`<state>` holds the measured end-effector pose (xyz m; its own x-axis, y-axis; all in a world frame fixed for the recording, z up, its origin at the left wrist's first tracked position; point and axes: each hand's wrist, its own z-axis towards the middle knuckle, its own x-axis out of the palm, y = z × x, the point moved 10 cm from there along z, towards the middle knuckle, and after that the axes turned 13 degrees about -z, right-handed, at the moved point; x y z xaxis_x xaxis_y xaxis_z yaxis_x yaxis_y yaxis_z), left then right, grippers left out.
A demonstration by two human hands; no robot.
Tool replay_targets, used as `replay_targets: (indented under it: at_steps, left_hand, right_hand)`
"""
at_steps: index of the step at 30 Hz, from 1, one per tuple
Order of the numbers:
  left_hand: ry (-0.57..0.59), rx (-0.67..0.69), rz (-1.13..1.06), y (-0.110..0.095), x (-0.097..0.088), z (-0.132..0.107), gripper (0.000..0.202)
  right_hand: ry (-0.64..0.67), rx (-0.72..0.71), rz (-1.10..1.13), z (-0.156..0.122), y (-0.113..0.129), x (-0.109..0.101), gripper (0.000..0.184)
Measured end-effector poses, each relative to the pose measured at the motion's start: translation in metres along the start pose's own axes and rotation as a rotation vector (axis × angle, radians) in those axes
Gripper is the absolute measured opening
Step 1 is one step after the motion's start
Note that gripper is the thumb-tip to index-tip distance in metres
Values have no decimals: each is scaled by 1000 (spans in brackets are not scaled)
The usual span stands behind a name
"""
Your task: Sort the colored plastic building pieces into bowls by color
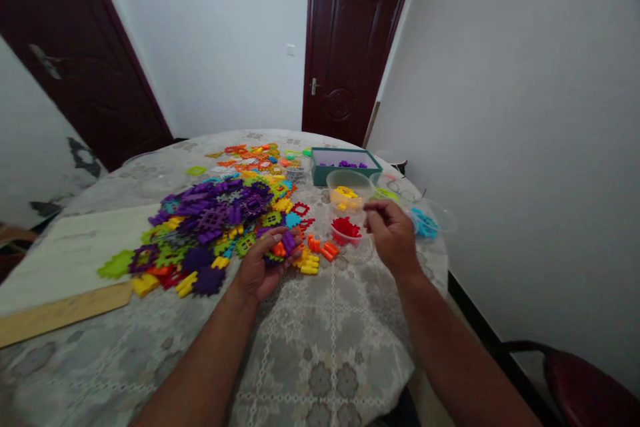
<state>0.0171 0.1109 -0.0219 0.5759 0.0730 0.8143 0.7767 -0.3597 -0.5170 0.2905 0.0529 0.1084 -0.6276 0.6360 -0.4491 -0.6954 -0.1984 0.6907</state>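
My left hand [261, 263] is cupped palm up on the round table [320, 340], fingers curled round several small plastic pieces [283, 245], purple and orange. Just in front of it lie loose orange and yellow connectors [315, 257]. My right hand [391, 232] hovers beside a clear cup of red pieces [345, 229], fingers pinched together; whether anything is in them is hidden. A big heap of coloured interlocking tiles [220, 213] spreads left of my left hand.
Clear cups hold yellow pieces [346, 195], green pieces [387, 192] and blue pieces [426, 221]. A teal box [344, 164] holds purple pieces. A pale board [60, 267] lies at the left. A red chair [585, 380] stands at the lower right. Two dark doors are behind.
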Motion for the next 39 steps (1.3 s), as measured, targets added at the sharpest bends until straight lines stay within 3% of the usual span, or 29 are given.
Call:
replay_targets:
  at_steps: [2,4,6,9,16,20,28,32,36,39]
  left_hand:
    - [29,-19,-20,3,1,-1,27]
    - [52,-24,-28,3,1,-1,26]
    - [86,-30,-37,5,2,0,26]
    - [124,-65,-46,13,3,0,29]
    - [89,-89,-45,23,0,1,27]
    - [89,-93,-53,20,0,1,25]
    - [51,-86,-63,14,2,2,23]
    - [39,-69,-4,11,3,-1,23]
    - [44,-34,116,5,2,-3,33]
    - [42,-12,136,3,0,-1,33]
  right_hand:
    - [223,-245,-14,-17,52,49,22]
    - [345,-431,-20,-39,84,86,30]
    - [382,-509,-28,-56,91,112,38]
    - [372,-506,-81,-70,75,131,46]
    - [394,-490,-76,-78,45,131,46]
    - [454,-472,-35,-76,49,131,38]
    - [385,-500,116,-75,69,114,27]
    - [385,-369,95,-66,62,110,27]
    - [560,-255,53,-57,59,107,24]
    - [771,-251,6,-46,57,104,21]
